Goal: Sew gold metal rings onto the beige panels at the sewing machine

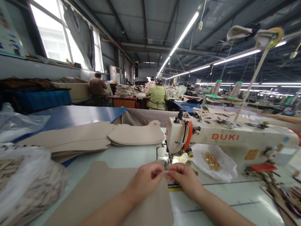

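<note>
1. Small pale piece [166, 172]: between fingertips of 2 hands, just in front of sewing machine [230, 138] needle area; too small to identify.
2. Left hand [147, 175]: thumb and fingers pinched on 1 end of it; hand over upper right part of beige panel [101, 185]. Can't tell if hand touches panel.
3. Right hand [182, 175]: thumb and fingertips pinched at other end, beside panel's right edge.
4. Beige panel: flat on pale tabletop [199, 204], left of machine, partly covered by left forearm.
5. Behind panel: 2 stacks of beige pieces, left stack [77, 136] and right stack [137, 134], side by side.
6. Under machine arm: white liner [227, 166] holding gold-coloured bits [211, 161].
7. Machine reads "DUKI"; red-orange strip [188, 135] on its head.
8. Far left: clear-wrapped bundle [44, 185] of beige strips, blurred.
9. Background: person in green top [157, 95], back to camera; 2 thread cones [217, 88] at right.
</note>
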The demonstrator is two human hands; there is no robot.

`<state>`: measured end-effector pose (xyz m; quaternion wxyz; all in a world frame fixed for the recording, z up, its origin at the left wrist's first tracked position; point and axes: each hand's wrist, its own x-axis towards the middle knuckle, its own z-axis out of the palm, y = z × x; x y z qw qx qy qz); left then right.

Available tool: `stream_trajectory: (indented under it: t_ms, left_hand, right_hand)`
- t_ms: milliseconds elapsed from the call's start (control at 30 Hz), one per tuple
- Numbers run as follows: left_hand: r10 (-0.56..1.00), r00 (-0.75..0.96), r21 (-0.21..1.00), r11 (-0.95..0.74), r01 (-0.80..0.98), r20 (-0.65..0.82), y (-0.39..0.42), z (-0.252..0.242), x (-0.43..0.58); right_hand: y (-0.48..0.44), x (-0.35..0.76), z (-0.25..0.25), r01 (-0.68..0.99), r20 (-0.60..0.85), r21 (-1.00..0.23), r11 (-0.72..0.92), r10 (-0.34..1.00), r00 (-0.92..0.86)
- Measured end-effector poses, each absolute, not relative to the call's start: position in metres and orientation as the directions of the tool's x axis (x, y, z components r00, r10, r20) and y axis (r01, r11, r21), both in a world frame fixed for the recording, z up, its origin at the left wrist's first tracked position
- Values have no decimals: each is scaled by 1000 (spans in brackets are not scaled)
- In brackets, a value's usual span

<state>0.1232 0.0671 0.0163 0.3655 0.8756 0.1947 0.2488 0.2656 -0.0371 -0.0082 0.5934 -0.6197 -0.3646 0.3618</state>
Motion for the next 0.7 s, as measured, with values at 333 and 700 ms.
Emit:
stream_trajectory:
  t_ms: [333, 700]
  left_hand:
    - [578, 759, 745, -639, 190, 302, 68, 11, 125]
    - [604, 782, 914, -388, 121, 154, 62, 8, 130]
  right_hand:
    - [-29, 257, -13, 23, 67, -998, 64, 883, 465]
    - [-37, 250, -7, 416, 266, -907, 68, 857, 441]
